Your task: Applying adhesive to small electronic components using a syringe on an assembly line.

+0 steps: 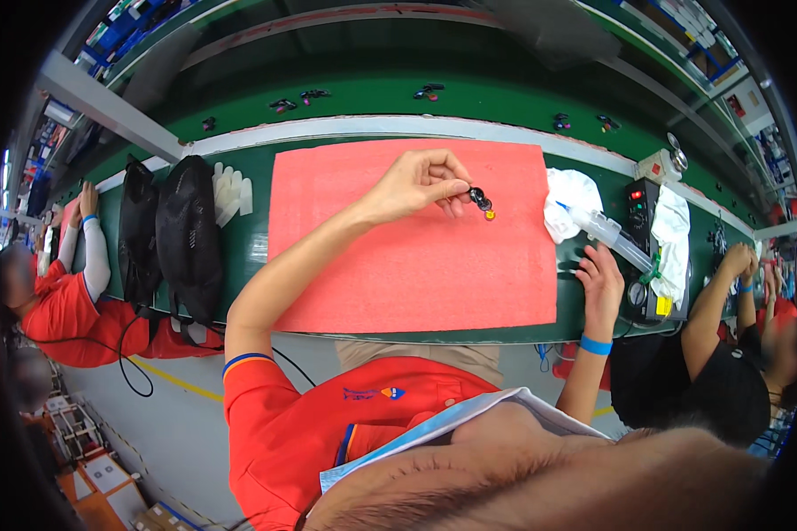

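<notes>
My left hand [427, 184] pinches a small black part [477, 196] with a yellow end between thumb and fingertips, above the pink foam mat [398, 274]. The part is too small for me to tell its exact kind. To the right of the mat, my right hand [600, 285] has its fingers apart and slightly bent, with nothing visible in them. Just past its fingertips lies a clear syringe [618, 239] with a blue tip, partly over a crumpled white cloth [572, 190]. A small pale item [568, 270] is beside those fingers, too indistinct to name.
A black control box [639, 196] with a red display and another white cloth [671, 232] stand at right. Black bags [186, 243] and pale finger covers [231, 191] lie left. Small dark parts [429, 91] sit on the green belt [363, 104] beyond. Co-workers sit on both sides.
</notes>
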`<action>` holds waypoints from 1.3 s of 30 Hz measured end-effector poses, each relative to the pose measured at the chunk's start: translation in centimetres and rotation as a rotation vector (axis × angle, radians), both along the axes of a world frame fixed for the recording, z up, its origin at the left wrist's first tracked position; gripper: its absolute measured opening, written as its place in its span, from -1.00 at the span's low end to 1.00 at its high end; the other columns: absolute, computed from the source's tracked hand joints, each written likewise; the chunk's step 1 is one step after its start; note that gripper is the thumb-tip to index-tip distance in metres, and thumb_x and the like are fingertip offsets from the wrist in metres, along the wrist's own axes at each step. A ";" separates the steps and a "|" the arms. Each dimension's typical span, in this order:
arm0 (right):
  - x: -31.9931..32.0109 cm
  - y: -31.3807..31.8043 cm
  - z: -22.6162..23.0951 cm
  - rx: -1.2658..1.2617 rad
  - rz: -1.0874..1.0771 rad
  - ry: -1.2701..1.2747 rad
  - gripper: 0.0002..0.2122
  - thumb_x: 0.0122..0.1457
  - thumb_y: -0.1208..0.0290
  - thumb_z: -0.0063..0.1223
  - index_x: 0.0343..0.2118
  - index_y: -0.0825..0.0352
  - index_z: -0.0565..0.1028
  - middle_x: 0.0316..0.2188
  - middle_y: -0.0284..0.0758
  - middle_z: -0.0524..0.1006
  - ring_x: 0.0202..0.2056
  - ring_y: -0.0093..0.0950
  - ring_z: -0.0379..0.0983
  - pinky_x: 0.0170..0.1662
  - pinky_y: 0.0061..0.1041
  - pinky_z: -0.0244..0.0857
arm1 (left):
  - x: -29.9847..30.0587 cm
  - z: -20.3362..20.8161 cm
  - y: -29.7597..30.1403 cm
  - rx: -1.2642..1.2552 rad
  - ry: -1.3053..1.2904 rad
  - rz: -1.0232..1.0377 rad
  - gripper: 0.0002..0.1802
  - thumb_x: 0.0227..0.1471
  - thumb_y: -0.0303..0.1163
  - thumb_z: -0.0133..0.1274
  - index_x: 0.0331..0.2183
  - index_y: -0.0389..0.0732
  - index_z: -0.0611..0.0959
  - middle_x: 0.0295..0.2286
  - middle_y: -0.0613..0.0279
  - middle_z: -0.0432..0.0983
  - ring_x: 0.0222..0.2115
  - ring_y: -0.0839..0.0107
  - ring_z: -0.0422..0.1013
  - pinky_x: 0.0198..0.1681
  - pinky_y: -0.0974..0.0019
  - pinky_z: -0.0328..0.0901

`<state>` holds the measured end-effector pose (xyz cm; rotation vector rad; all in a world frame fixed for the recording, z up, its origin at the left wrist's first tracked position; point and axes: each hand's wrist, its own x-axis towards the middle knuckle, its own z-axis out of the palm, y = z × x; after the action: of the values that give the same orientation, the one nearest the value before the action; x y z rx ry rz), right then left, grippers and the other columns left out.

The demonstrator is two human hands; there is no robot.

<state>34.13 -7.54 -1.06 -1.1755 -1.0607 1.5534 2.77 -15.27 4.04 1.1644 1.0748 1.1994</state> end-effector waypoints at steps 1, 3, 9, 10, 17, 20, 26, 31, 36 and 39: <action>0.1 0.2 -0.2 -0.013 -0.051 0.083 -0.75 0.02 0.38 -0.07 -0.25 0.41 0.34 -0.37 -0.27 0.42 -0.46 -0.57 0.37 -0.49 -0.68 0.25 | -0.5 -0.2 -0.3 -0.001 -0.016 0.018 -0.91 -0.05 -0.50 -0.11 -0.45 -0.33 0.42 -0.59 0.21 0.41 -0.58 0.53 0.39 -0.52 0.49 0.31; 0.4 0.8 -0.5 -0.021 -0.084 0.172 -0.73 0.03 0.36 -0.07 -0.24 0.40 0.33 -0.33 -0.26 0.41 -0.41 -0.54 0.37 -0.45 -0.66 0.26 | -1.4 -0.5 -0.7 0.001 -0.046 0.053 -0.90 -0.05 -0.49 -0.10 -0.47 -0.34 0.42 -0.59 0.18 0.43 -0.59 0.51 0.39 -0.53 0.49 0.32; 0.3 3.1 -0.5 0.032 -0.226 0.131 -0.71 0.02 0.29 -0.06 -0.24 0.37 0.34 -0.32 -0.27 0.41 -0.35 -0.51 0.37 -0.40 -0.63 0.27 | -5.9 -2.9 0.7 0.046 0.025 0.338 -0.89 -0.08 -0.50 -0.08 -0.47 -0.36 0.42 -0.59 0.15 0.44 -0.61 0.50 0.40 -0.57 0.49 0.32; -0.1 3.1 -0.4 0.042 -0.194 0.138 -0.71 0.02 0.29 -0.06 -0.24 0.37 0.34 -0.32 -0.27 0.41 -0.35 -0.51 0.37 -0.40 -0.63 0.27 | -7.2 -3.4 1.3 0.035 0.047 0.450 -0.89 -0.09 -0.50 -0.08 -0.47 -0.37 0.42 -0.60 0.15 0.44 -0.62 0.50 0.40 -0.58 0.49 0.32; 0.1 4.4 1.4 0.475 -0.380 -0.137 -0.67 0.03 0.23 -0.07 -0.29 0.44 0.35 -0.47 -0.31 0.44 -0.55 -0.56 0.37 -0.57 -0.73 0.18 | -15.1 -5.5 3.5 0.057 0.387 0.805 -0.90 -0.14 -0.51 -0.04 -0.50 -0.37 0.44 -0.62 0.12 0.46 -0.64 0.47 0.41 -0.61 0.47 0.31; 1.1 5.8 2.1 0.453 -0.362 0.108 -0.63 0.04 0.18 -0.10 -0.25 0.43 0.32 -0.40 -0.24 0.42 -0.52 -0.57 0.35 -0.51 -0.75 0.16 | -17.1 -5.9 4.1 0.042 0.562 0.859 -0.90 -0.15 -0.50 -0.02 -0.51 -0.35 0.46 -0.62 0.11 0.46 -0.63 0.41 0.42 -0.58 0.43 0.32; -1.1 6.3 3.6 0.314 0.128 0.766 -0.48 0.02 0.12 -0.11 -0.05 0.40 0.16 -0.22 -0.11 0.33 -0.49 -0.57 0.33 -0.52 -0.73 0.16 | -19.4 -5.1 4.0 0.262 1.486 0.923 -0.94 -0.31 -0.53 0.01 -0.59 -0.28 0.51 -0.61 0.16 0.43 -0.49 0.25 0.37 -0.45 0.28 0.29; -3.9 5.6 3.8 0.412 0.284 0.506 -0.32 -0.05 0.03 -0.06 0.04 0.34 0.01 -0.11 -0.09 0.24 -0.44 -0.56 0.31 -0.52 -0.68 0.17 | -21.4 -4.1 3.1 0.272 1.941 0.543 -0.85 -0.38 -0.64 -0.04 -0.57 -0.26 0.51 -0.55 0.16 0.37 -0.35 0.25 0.30 -0.37 0.27 0.26; -6.2 4.7 4.1 0.180 0.400 0.596 -0.26 -0.14 0.01 0.05 0.05 0.30 0.01 -0.10 -0.11 0.24 -0.43 -0.55 0.30 -0.51 -0.67 0.20 | -22.9 -4.9 2.8 0.252 2.024 0.475 -0.89 -0.43 -0.61 -0.02 -0.65 -0.24 0.53 -0.56 0.18 0.39 -0.42 0.24 0.33 -0.37 0.26 0.27; -7.0 4.5 3.6 0.035 0.360 0.739 -0.25 -0.17 0.01 0.08 0.03 0.30 0.03 -0.11 -0.11 0.24 -0.42 -0.54 0.31 -0.51 -0.67 0.21 | -22.8 -4.3 2.5 0.224 1.972 0.580 -0.90 -0.42 -0.62 -0.02 -0.65 -0.26 0.53 -0.58 0.18 0.39 -0.41 0.27 0.32 -0.38 0.28 0.27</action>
<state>27.14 -3.04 2.52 -0.3124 -0.8024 2.0072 -19.98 -12.73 -0.28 2.3068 2.8489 0.1144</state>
